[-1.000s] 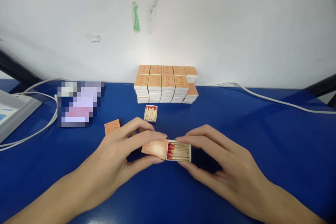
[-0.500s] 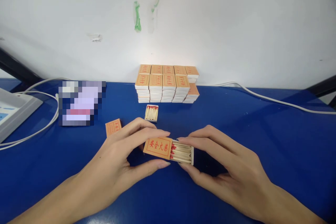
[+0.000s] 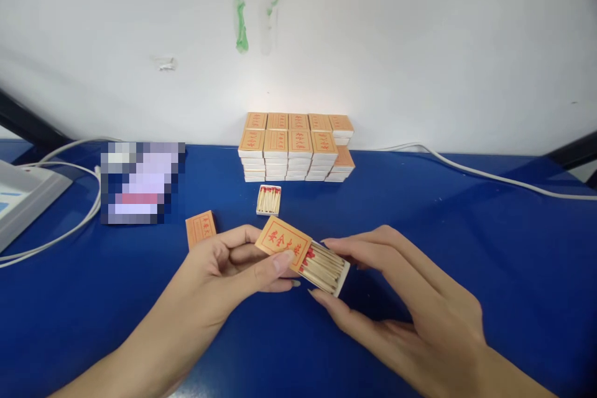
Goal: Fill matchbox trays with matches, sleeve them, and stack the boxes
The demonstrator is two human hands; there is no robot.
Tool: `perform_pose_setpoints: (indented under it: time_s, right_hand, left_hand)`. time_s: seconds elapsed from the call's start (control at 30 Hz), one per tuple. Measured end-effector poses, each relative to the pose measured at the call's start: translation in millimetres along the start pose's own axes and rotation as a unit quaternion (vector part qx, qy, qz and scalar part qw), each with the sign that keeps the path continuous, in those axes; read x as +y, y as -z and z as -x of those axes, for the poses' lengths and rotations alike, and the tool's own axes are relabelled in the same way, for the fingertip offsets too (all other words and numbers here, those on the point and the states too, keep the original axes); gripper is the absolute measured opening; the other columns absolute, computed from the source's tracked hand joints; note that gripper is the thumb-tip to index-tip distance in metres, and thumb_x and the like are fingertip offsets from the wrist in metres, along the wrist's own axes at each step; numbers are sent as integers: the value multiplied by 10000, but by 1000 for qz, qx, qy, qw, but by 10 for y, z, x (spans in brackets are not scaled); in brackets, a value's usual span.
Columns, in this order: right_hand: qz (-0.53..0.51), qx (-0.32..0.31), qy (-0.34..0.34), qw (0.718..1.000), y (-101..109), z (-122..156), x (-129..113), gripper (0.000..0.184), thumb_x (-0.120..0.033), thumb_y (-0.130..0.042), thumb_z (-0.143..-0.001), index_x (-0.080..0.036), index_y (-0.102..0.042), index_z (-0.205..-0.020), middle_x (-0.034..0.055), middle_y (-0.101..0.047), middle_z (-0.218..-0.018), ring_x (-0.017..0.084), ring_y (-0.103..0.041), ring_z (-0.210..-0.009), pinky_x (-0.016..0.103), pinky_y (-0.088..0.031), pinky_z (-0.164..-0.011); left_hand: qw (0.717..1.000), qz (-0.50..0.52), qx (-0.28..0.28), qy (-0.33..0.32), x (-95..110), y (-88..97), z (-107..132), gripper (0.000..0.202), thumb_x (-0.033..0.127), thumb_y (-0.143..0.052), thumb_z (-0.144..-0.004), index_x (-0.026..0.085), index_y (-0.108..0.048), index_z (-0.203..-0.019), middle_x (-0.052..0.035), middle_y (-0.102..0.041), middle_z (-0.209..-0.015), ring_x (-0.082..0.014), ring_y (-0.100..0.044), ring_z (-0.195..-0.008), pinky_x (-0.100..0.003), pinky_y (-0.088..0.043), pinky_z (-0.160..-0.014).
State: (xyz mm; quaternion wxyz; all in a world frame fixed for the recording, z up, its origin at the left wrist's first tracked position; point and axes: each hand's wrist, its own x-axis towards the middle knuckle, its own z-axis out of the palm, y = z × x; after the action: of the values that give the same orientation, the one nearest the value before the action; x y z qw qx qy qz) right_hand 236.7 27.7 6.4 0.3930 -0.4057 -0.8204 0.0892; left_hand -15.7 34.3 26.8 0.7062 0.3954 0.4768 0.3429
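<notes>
My left hand (image 3: 228, 273) grips the orange sleeve of a matchbox (image 3: 285, 241) between thumb and fingers, tilted up off the blue table (image 3: 466, 249). The white tray (image 3: 332, 270) full of red-tipped matches sticks partly out of the sleeve to the right. My right hand (image 3: 396, 286) holds the tray's sides with thumb and fingertips. Behind lie an open tray of matches (image 3: 269, 199) and a lone orange matchbox (image 3: 200, 227).
A stack of several closed matchboxes (image 3: 295, 148) stands against the white wall. A blurred-out object (image 3: 140, 181) lies at left. White cables (image 3: 69, 199) run to a grey device (image 3: 18, 199) at the far left; another cable (image 3: 489, 177) crosses the right.
The tray has slid further into the sleeve. The box has been lifted and turned, its printed top now facing up and angled; my left thumb moved onto the sleeve's near edge.
</notes>
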Motion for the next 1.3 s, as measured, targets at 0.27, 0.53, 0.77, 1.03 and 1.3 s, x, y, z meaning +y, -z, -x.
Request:
perform_pose_setpoints:
  time_s: [0.27, 0.53, 0.77, 1.03, 1.3]
  right_hand:
    - [-205, -56, -204, 956, -66, -43, -159, 207, -361, -821, -1084, -308, -748, -1271, -47, -784, -871, 144, -750, -703, 263, -648, -626]
    - [-318, -91, -329, 885, -107, -5, -178, 237, -473, -824, -1092, -289, -777, -1233, -32, -772, -838, 155, -726, -711, 274, -625, -655]
    - [-354, -116, -348, 860, -97, -54, -159, 266, -471, -834, -1080, -265, -771, -1237, -2, -795, -857, 174, -750, -746, 281, -632, -676]
    - [-418, -149, -359, 821, -70, -75, -153, 239, -466, -811, -1090, -273, -770, -1225, 22, -786, -934, 216, -823, -893, 311, -701, -776]
    - [-404, -171, -367, 820, -57, -78, -157, 275, -483, -845, -1060, -265, -790, -1218, 29, -790, -919, 242, -837, -901, 349, -718, -774]
  left_hand:
    - [1000, 21, -8, 5, -1, -28, 10, 301, 482, -946, -1013, 199, -871, -1081, -84, -939, -1156, -200, -904, -1026, -201, -718, -923]
    - [999, 23, -22, -11, -19, -33, -2, 265, 433, -968, -1005, 227, -915, -1163, -49, -946, -1110, -161, -891, -957, -194, -715, -914]
    - [999, 16, -33, -21, -7, -34, -8, 242, 428, -949, -1025, 242, -928, -1179, -49, -947, -1101, -165, -888, -952, -204, -713, -912]
    - [998, 15, -43, -40, 0, -15, -9, 173, 391, -957, -1023, 292, -949, -1165, -4, -931, -1026, -140, -865, -951, -178, -697, -884]
    - [998, -24, -44, -44, 13, -23, 26, 136, 389, -965, -1010, 270, -931, -1065, -14, -928, -1025, -144, -854, -968, -155, -667, -891]
